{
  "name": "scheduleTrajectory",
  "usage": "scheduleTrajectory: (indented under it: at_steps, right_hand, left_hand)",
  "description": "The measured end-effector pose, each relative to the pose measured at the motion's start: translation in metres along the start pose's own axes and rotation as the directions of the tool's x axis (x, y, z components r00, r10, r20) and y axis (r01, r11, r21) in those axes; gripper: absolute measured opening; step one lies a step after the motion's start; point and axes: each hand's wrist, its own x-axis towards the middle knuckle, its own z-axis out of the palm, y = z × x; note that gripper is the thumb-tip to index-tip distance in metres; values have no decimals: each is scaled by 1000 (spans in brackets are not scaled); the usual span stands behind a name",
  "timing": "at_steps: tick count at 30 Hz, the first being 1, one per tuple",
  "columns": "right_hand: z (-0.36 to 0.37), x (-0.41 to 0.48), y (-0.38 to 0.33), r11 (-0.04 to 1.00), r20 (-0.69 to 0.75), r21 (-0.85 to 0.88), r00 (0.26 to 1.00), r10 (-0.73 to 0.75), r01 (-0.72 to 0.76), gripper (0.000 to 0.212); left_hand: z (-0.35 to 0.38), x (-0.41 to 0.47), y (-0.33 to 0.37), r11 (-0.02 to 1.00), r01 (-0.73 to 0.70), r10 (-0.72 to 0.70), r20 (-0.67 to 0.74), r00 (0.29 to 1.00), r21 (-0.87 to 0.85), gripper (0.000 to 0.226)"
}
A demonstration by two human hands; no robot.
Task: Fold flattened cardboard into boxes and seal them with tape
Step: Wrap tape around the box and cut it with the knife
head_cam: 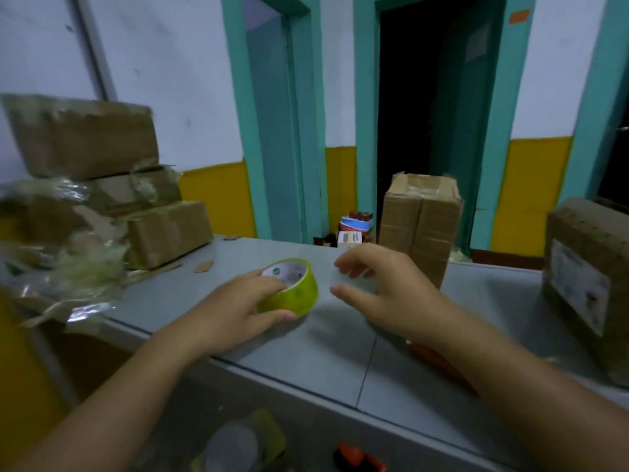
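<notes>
Tabletop (pixel 340 349) middle is open; box pile (pixel 102 185) crowds the left, boxes (pixel 420 226) block back and right.

The left hand (pixel 235 308) grips a yellow-green tape roll (pixel 296 291) that stands tilted near the middle of the grey bench (pixel 306 352), fingers inside its core and thumb under its outer face. The right hand (pixel 384 294) hovers just beside the roll, fingers spread and loosely curved. Taped cardboard boxes (pixel 85 141) are stacked at the bench's far left corner among torn plastic wrap (pixel 68 277). An upright cardboard box (pixel 420 219) stands at the far edge. A labelled box (pixel 592 277) sits at the right edge. An orange object (pixel 432 359) lies partly hidden under the right forearm.
</notes>
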Motion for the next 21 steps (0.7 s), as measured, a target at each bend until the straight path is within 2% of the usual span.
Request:
scheduleTrajectory:
  at_steps: [3,5,10,14,19,21]
  right_hand:
    - [4,1,1,984,3,158,997,77,-77,75]
    - [4,2,-2,970,37,234,997,62,-69,80]
    - [-3,3,-8,975,-70,213,996,-47,61,49]
    - [0,1,-8,976,-200,200,979,-47,88,31]
    - [9,0,-5,975,-304,161,948,-98,152,24]
    - [8,0,-5,968,-345,162,930,-125,190,23]
  left_hand:
    - [-1,-9,17,991,-113,107,-86,991,-66,45]
    - [-4,-9,27,987,-146,136,-132,982,-65,46]
    - [-9,-7,34,991,-125,116,-160,980,-47,46]
    - [-8,-7,43,997,-60,50,-181,982,-47,27]
    - [-1,-3,44,997,-70,64,-208,976,-24,51]
    - [0,-3,47,992,-114,99,-221,970,-54,51]
